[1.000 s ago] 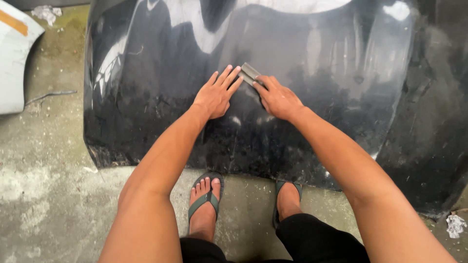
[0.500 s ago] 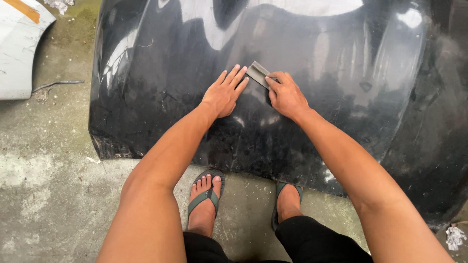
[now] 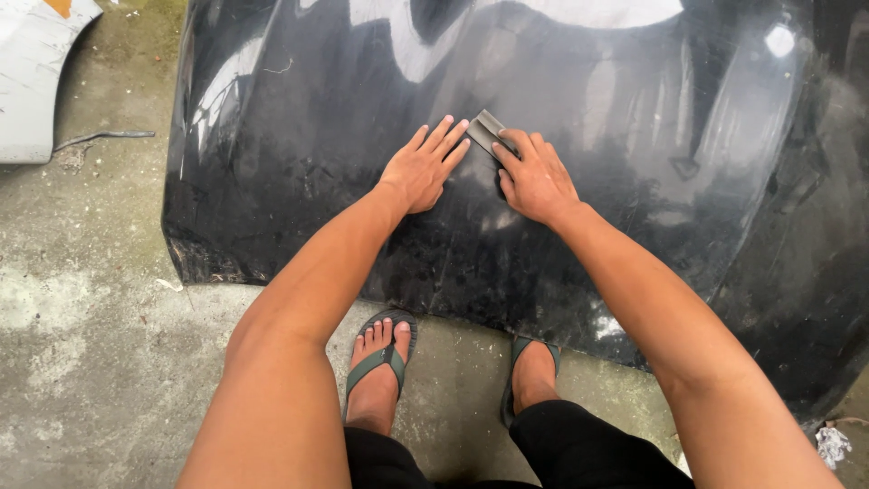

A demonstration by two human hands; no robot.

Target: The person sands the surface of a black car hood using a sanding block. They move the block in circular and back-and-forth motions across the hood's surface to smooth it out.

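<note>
Sanding step: right hand [image 3: 536, 178] fingers pinch grey sanding block [image 3: 487, 132] on black car panel [image 3: 634, 181]; left hand [image 3: 424, 167] fingers spread flat beside it; next stroke needs even pressure

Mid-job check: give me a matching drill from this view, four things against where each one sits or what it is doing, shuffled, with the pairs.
Things:
1. left hand
2. right hand
3. black car panel
4. white panel

Places or states:
A. upper left corner, on the concrete
B. pressing a small grey sanding block
C. flat, fingers spread, holding nothing
D. glossy, lying on the ground before the feet

Pairs: 1-C, 2-B, 3-D, 4-A
</note>
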